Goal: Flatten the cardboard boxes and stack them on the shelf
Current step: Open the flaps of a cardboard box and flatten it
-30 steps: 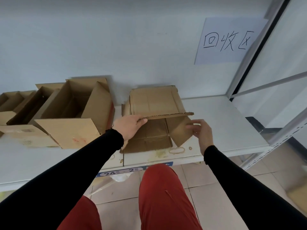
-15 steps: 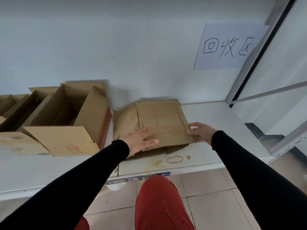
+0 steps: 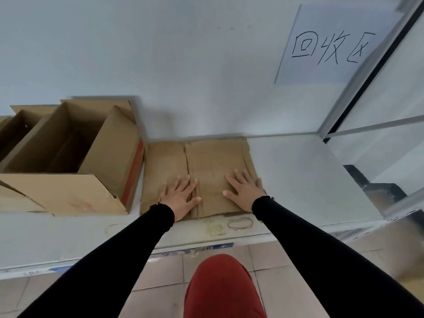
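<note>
A flattened brown cardboard box (image 3: 206, 161) lies on the white shelf (image 3: 298, 180), its far edge at the wall. My left hand (image 3: 180, 197) presses flat on its near left part with fingers spread. My right hand (image 3: 244, 189) presses flat on its near right part, fingers straight. To the left stands an open, unflattened cardboard box (image 3: 75, 157) with a red stripe on its side, touching the flat box's left edge. Another open box (image 3: 16, 131) stands further left, partly cut off by the frame edge.
A paper sign with handwritten characters (image 3: 330, 44) hangs on the wall above right. The shelf's metal upright (image 3: 367, 72) rises at the right. Tape residue rings (image 3: 239, 223) mark the shelf's front edge. Tiled floor and my red trousers (image 3: 223, 288) show below.
The box has gone from half-collapsed with a raised panel to fully flat. Both hands moved from its edges onto its top and now press down with open palms.
</note>
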`<move>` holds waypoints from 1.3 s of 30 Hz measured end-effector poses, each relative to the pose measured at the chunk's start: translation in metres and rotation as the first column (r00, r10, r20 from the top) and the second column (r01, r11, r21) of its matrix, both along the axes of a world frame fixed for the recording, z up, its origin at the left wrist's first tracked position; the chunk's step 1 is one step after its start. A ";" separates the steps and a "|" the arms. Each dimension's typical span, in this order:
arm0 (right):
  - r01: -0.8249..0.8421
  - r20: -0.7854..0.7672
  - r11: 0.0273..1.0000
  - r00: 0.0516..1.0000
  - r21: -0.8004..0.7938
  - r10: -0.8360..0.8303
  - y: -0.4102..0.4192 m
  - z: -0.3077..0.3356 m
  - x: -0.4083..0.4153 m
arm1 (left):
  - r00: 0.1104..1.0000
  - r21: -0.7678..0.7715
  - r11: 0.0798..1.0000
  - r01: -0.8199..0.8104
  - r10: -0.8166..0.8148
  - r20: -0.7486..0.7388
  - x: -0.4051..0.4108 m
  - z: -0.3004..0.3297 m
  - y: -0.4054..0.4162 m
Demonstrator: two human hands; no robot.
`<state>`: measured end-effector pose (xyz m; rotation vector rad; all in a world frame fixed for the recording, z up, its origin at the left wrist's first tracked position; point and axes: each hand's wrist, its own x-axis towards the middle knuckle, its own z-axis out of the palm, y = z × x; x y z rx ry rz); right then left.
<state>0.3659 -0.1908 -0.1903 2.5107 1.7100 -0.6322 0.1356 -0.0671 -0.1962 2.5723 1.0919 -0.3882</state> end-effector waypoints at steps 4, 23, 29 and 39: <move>0.026 0.025 0.997 0.999 0.072 -0.028 -0.002 -0.014 -0.003 | 0.999 0.006 1.000 0.010 -0.010 0.049 -0.002 -0.007 0.004; 0.436 -0.290 0.833 0.892 0.341 -0.348 -0.032 0.008 0.040 | 0.858 -0.047 0.921 -0.387 0.379 0.346 -0.003 0.022 0.019; 0.480 -0.209 0.793 0.877 0.376 -0.432 -0.076 0.029 0.110 | 0.868 -0.111 0.974 -0.200 0.228 0.440 0.071 0.037 -0.001; 0.554 -0.047 0.755 0.816 0.350 -0.577 -0.124 0.042 0.236 | 0.899 -0.297 0.953 0.062 0.076 0.431 0.166 0.028 -0.034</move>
